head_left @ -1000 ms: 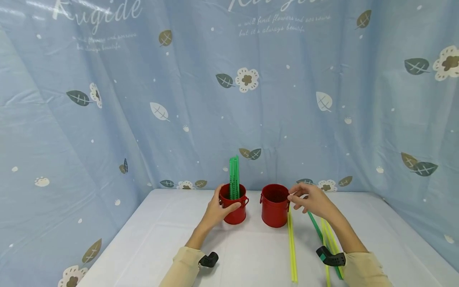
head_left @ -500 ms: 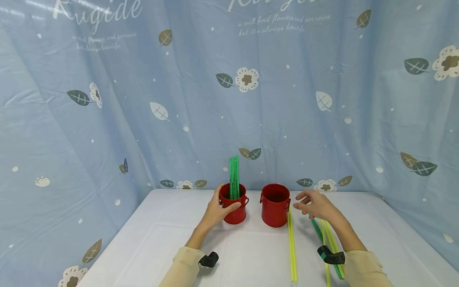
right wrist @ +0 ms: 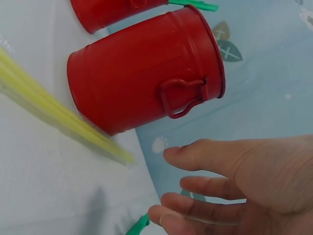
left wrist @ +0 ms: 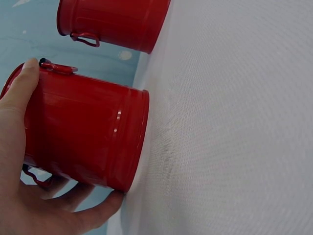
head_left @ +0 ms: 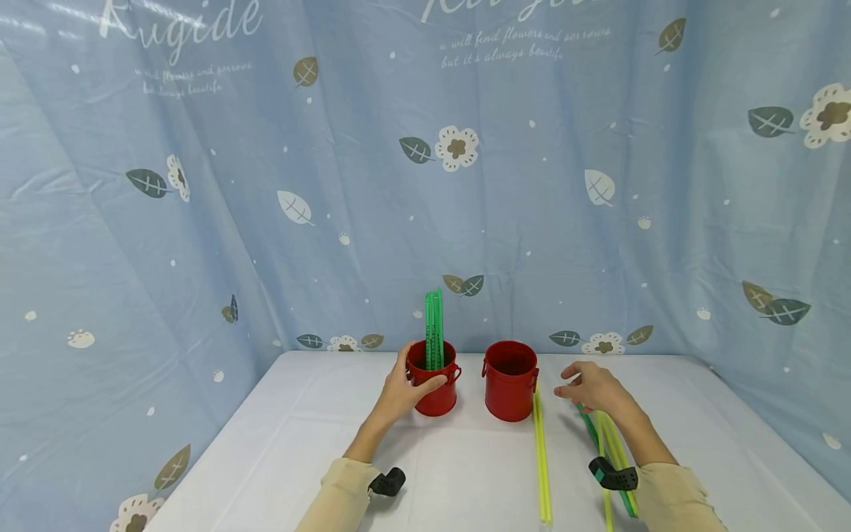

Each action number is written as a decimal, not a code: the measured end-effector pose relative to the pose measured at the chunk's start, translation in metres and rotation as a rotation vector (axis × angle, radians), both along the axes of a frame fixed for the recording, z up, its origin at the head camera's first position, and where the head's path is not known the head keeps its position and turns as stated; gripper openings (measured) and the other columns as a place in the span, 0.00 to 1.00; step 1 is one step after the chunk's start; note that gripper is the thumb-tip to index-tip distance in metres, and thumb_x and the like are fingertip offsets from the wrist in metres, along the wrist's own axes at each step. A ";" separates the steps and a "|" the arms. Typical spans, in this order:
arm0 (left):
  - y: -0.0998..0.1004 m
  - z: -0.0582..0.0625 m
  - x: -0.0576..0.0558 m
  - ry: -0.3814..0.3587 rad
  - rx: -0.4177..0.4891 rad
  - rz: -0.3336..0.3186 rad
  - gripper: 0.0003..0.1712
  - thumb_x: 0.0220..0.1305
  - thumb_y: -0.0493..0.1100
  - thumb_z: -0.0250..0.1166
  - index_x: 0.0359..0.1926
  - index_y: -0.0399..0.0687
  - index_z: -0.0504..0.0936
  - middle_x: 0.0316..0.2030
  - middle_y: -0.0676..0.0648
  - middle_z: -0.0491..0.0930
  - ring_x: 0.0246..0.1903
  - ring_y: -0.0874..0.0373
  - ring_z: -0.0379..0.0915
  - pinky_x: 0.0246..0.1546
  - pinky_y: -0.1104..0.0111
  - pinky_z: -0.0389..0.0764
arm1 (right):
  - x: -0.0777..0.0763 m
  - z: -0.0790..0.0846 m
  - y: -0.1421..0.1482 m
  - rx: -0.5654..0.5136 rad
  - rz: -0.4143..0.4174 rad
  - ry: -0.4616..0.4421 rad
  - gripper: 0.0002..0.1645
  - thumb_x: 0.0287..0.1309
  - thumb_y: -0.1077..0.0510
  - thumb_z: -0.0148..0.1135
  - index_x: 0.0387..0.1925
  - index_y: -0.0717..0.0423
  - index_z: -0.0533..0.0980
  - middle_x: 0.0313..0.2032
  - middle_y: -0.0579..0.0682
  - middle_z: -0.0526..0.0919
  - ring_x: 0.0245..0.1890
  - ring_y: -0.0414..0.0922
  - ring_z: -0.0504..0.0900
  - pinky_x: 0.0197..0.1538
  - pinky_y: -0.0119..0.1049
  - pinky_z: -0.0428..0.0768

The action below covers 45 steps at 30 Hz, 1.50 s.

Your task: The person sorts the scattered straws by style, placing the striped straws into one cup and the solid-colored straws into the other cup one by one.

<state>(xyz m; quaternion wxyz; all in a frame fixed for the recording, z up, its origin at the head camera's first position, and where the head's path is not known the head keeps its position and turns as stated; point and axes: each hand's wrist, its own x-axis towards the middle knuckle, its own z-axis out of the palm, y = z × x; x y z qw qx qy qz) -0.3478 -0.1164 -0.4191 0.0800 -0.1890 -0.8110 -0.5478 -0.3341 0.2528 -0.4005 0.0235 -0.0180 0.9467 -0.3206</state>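
My left hand (head_left: pixel 397 393) grips a red metal bucket (head_left: pixel 436 400) on the table, thumb across the near side and fingers round the far left side. Several thin green sticks (head_left: pixel 434 329) stand upright in that bucket. To its right stands a second red bucket (head_left: pixel 510 393), with no sticks showing above its rim. My right hand (head_left: pixel 598 389) hovers to the right of this second bucket, fingers loosely bent and holding nothing. Below that hand lie a green stick (head_left: pixel 587 425) and several yellow sticks (head_left: pixel 617 447), partly hidden by the wrist and forearm.
A pair of yellow sticks (head_left: pixel 542 473) lies on the white tablecloth (head_left: pixel 465 480), their far ends beside the base of the second bucket. A blue patterned curtain (head_left: pixel 518 222) hangs behind the table and along its sides.
My right hand has moved away from the second bucket's rim, to the right and slightly down. The left hand and both buckets stay where they were.
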 end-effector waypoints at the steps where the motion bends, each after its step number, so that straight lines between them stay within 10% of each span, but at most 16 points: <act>1: 0.000 0.000 0.000 -0.001 0.000 0.000 0.49 0.59 0.48 0.70 0.75 0.45 0.52 0.67 0.38 0.67 0.64 0.39 0.66 0.57 0.46 0.77 | 0.000 -0.001 0.000 0.002 0.000 -0.001 0.35 0.56 0.50 0.70 0.57 0.69 0.72 0.44 0.64 0.83 0.29 0.46 0.83 0.32 0.39 0.85; 21: 0.001 0.002 0.002 -0.002 0.009 -0.002 0.48 0.60 0.47 0.70 0.74 0.48 0.53 0.67 0.37 0.66 0.64 0.37 0.66 0.57 0.46 0.77 | 0.003 -0.009 0.005 0.120 -0.048 -0.053 0.29 0.56 0.57 0.68 0.54 0.72 0.73 0.27 0.55 0.83 0.17 0.41 0.77 0.25 0.33 0.76; 31: 0.001 -0.001 -0.002 0.001 0.013 -0.004 0.49 0.59 0.47 0.70 0.74 0.45 0.53 0.67 0.37 0.66 0.64 0.38 0.66 0.57 0.46 0.77 | 0.006 -0.015 0.008 0.104 -0.047 -0.091 0.32 0.54 0.59 0.69 0.54 0.76 0.70 0.10 0.42 0.66 0.10 0.36 0.63 0.21 0.29 0.69; 45: 0.001 -0.001 -0.003 -0.001 0.006 0.000 0.49 0.60 0.48 0.71 0.75 0.45 0.52 0.67 0.37 0.67 0.63 0.39 0.67 0.57 0.47 0.78 | 0.007 -0.018 0.010 0.146 -0.074 -0.128 0.29 0.49 0.59 0.73 0.50 0.72 0.74 0.20 0.51 0.78 0.17 0.40 0.78 0.24 0.31 0.75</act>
